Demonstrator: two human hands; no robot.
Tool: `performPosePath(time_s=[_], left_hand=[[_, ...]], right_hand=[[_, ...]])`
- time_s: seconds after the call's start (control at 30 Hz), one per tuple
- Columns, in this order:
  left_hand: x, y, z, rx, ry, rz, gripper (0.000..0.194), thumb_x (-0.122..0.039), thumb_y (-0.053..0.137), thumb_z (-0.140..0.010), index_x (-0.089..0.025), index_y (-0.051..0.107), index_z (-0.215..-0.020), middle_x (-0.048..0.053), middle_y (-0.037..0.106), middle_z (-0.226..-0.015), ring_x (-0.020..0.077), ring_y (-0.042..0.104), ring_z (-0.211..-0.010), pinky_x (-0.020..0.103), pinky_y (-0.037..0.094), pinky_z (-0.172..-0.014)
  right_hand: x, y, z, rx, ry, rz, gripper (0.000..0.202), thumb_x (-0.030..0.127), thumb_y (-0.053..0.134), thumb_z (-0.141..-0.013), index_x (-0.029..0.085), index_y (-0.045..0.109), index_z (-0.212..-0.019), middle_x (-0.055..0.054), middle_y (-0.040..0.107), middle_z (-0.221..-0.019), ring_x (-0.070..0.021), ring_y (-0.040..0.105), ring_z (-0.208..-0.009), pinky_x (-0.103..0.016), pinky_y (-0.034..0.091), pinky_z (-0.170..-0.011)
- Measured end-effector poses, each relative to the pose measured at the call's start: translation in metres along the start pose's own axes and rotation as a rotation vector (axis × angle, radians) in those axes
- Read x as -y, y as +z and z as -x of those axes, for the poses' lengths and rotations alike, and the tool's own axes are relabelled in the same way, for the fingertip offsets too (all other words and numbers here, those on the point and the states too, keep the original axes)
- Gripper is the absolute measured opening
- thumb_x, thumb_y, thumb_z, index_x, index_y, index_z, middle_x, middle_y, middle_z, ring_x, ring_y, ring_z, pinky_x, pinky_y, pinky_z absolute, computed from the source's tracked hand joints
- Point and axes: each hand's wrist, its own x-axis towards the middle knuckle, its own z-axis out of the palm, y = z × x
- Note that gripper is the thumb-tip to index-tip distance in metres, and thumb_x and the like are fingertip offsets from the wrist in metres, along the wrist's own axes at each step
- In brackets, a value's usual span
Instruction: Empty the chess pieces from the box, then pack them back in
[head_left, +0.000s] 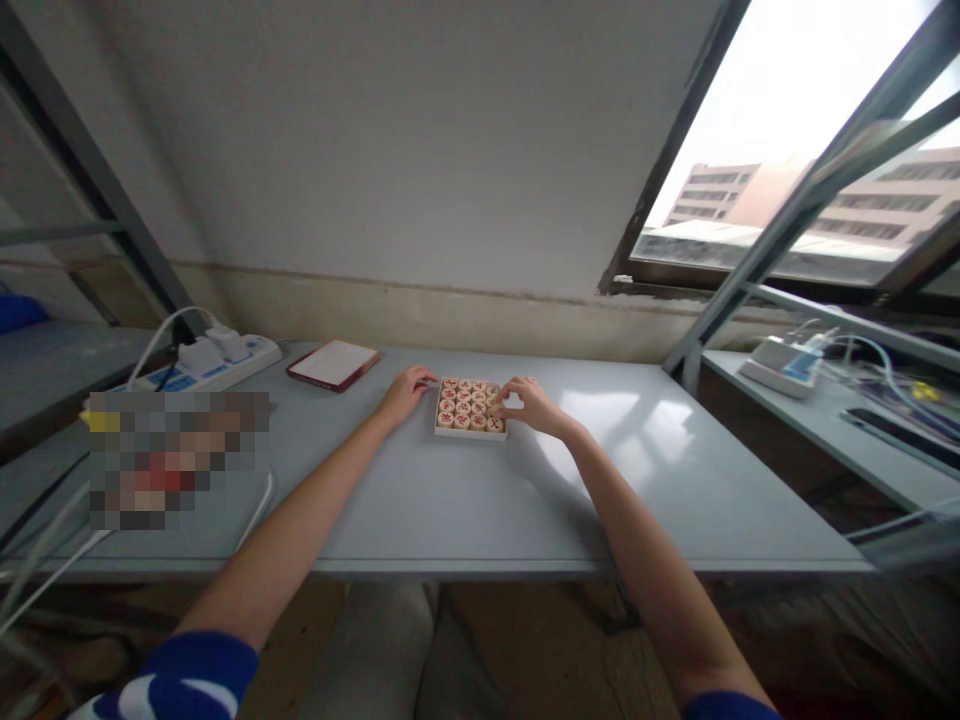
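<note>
A shallow white box [471, 434] sits on the grey desk, holding several round wooden pieces [463, 408] with red characters, set in rows. My right hand [531, 403] is at the box's right side, thumb and fingertips curled around a piece in the rightmost column. My left hand [407, 391] rests on the desk just left of the box, its fingers apart and pointing toward the box's upper left corner, with nothing in them.
A box lid [334, 364] with a red edge lies at the back left. Power strips [217, 362] with cables stand at the far left and on the right-hand shelf. The wall [420, 320] borders the desk [450, 510] behind.
</note>
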Motion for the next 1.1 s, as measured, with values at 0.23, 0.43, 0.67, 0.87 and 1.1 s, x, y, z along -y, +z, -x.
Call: performPosePath(time_s=[0.23, 0.43, 0.67, 0.87, 1.1], left_hand=[[0.001, 0.001, -0.001, 0.014, 0.015, -0.015, 0.031, 0.001, 0.039, -0.069, -0.014, 0.062, -0.083, 0.005, 0.06, -0.091, 0.0153, 0.054, -0.089, 0.031, 0.042, -0.084], [0.001, 0.001, 0.0, 0.023, 0.015, -0.023, 0.036, 0.002, 0.037, -0.065, -0.015, 0.062, -0.084, 0.005, 0.059, -0.091, 0.0151, 0.054, -0.089, 0.031, 0.042, -0.084], [-0.001, 0.0, 0.001, 0.031, 0.007, -0.003, 0.038, 0.004, 0.036, -0.063, -0.015, 0.061, -0.084, 0.004, 0.058, -0.093, 0.0141, 0.053, -0.091, 0.029, 0.043, -0.083], [0.0, 0.001, 0.0, 0.018, -0.006, -0.022, 0.031, 0.0, 0.039, -0.07, -0.016, 0.062, -0.084, 0.005, 0.057, -0.095, 0.0152, 0.052, -0.093, 0.033, 0.041, -0.088], [-0.001, 0.001, 0.0, 0.03, 0.002, -0.013, 0.028, -0.002, 0.041, -0.071, -0.016, 0.062, -0.084, 0.005, 0.058, -0.093, 0.0157, 0.053, -0.092, 0.033, 0.04, -0.088]], right_hand=[[-0.025, -0.02, 0.007, 0.081, 0.355, -0.149, 0.027, 0.041, 0.06, -0.068, 0.018, 0.059, -0.083, -0.002, 0.063, -0.074, -0.0117, 0.053, -0.061, -0.021, 0.035, -0.054], [-0.045, -0.028, 0.021, 0.084, 0.691, 0.227, 0.035, 0.05, 0.055, -0.068, 0.019, 0.057, -0.082, -0.005, 0.062, -0.076, -0.0155, 0.053, -0.063, -0.023, 0.031, -0.05], [-0.025, -0.018, 0.008, -0.166, 0.386, 0.067, 0.018, 0.032, 0.048, -0.079, 0.017, 0.055, -0.088, -0.004, 0.058, -0.077, -0.0131, 0.051, -0.068, -0.023, 0.036, -0.059], [0.006, -0.004, 0.003, 0.087, -0.086, -0.048, 0.018, 0.035, 0.056, -0.076, 0.023, 0.064, -0.087, -0.003, 0.056, -0.086, -0.0143, 0.05, -0.082, -0.027, 0.037, -0.078], [0.009, -0.003, 0.004, 0.192, -0.138, -0.154, 0.019, 0.036, 0.056, -0.075, 0.02, 0.065, -0.08, -0.004, 0.059, -0.085, -0.014, 0.051, -0.08, -0.027, 0.038, -0.075]])
